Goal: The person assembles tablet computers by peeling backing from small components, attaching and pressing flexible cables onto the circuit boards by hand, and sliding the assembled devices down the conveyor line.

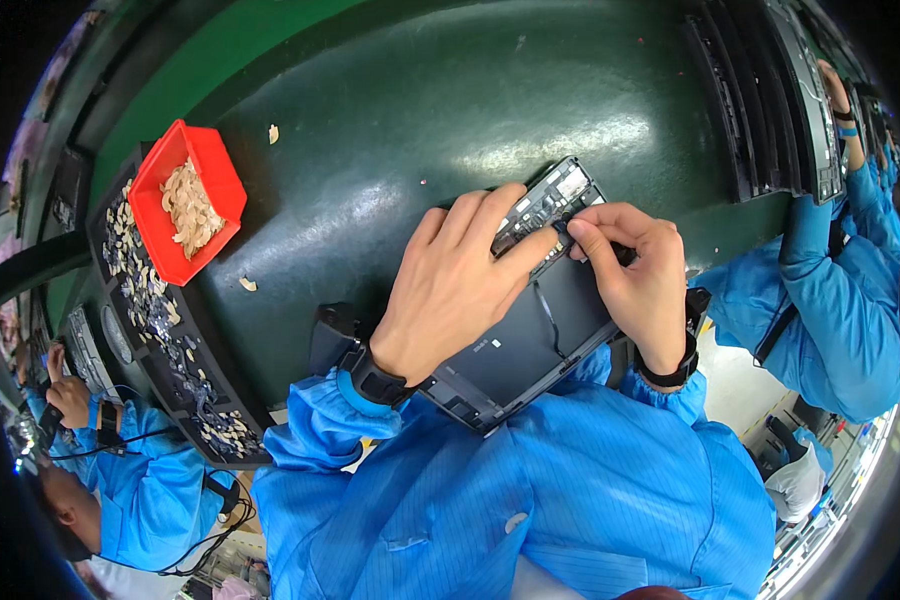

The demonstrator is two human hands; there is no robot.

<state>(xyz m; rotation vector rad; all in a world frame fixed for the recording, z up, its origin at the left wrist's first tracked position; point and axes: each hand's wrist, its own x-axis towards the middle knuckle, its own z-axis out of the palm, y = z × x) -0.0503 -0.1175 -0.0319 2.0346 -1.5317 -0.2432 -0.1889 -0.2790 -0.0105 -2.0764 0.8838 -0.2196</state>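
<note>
A dark laptop-like housing (pixel 505 345) lies tilted in front of me, its near edge against my blue smock. Small electronic parts fill its far end (pixel 573 184), and a thin dark cable (pixel 547 318) crosses its flat panel. My left hand (pixel 460 265) rests across the far part with its fingers stretched out, the fingertips touching the component area. Beside them, my right hand (pixel 638 268) pinches at the same area with thumb and forefinger. Between those fingertips is something small and dark, mostly hidden. Both wrists wear black bands.
A red bin (pixel 233 205) of pale flakes stands on the left, over a long black tray (pixel 260 405) strewn with pale and dark bits. Loose flakes (pixel 248 284) lie on the green table (pixel 350 130). Dark panels (pixel 760 100) stand in a row far right. Co-workers in blue sit on both sides.
</note>
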